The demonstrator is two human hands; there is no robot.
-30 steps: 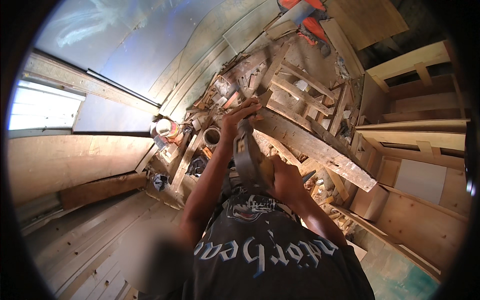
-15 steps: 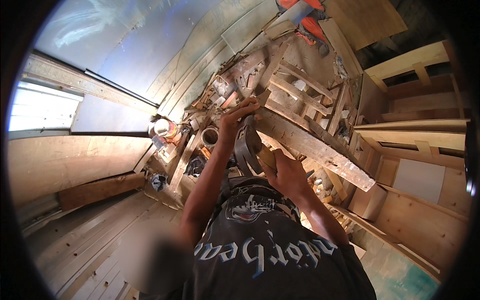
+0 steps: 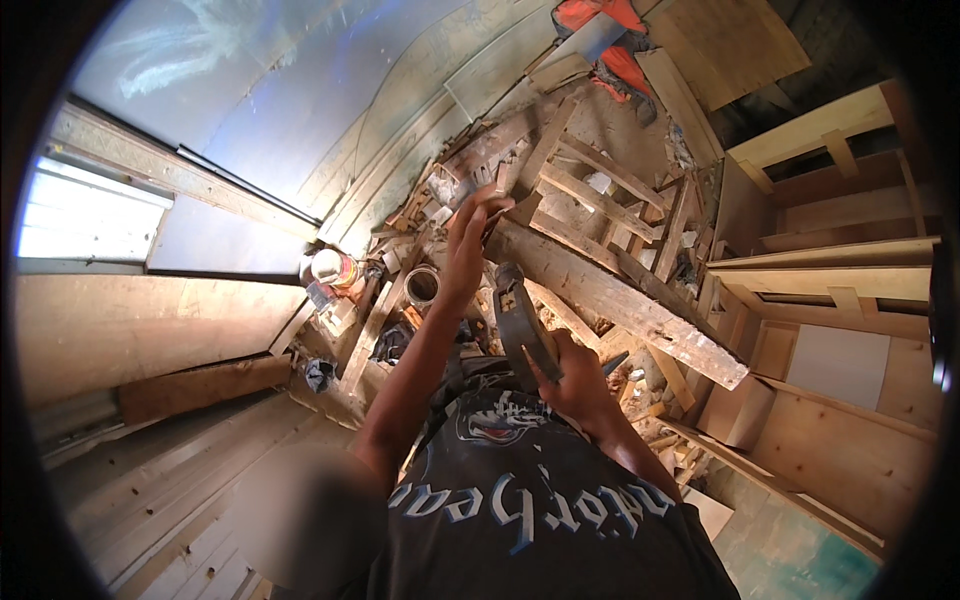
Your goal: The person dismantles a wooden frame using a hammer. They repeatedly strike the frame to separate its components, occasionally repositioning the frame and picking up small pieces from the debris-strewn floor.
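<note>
My right hand (image 3: 578, 378) is closed around the handle of a claw hammer (image 3: 522, 325), whose dark curved head is raised close to me. Farther out, my left hand (image 3: 468, 240) has its fingers bent together at the upper left end of a worn wooden plank (image 3: 640, 305). What those fingers hold is hidden from me. The plank slants from beside my left hand down to the right, its pale end sticking out past a rough wooden frame of slats (image 3: 600, 200). A gap separates the hammer head from my left hand.
Wood scraps and rubble litter the floor. At left stand an open can (image 3: 421, 283) and a paint bucket (image 3: 332, 267). Unfinished wooden cabinets (image 3: 835, 320) line the right side. Orange cloth (image 3: 625, 65) lies at the far end, and a plywood sheet (image 3: 150, 325) stands at left.
The hammer has dropped away from my left hand and turned, with its head now more upright in view. My left hand has shifted slightly, its fingers differently bent. The plank has barely moved.
</note>
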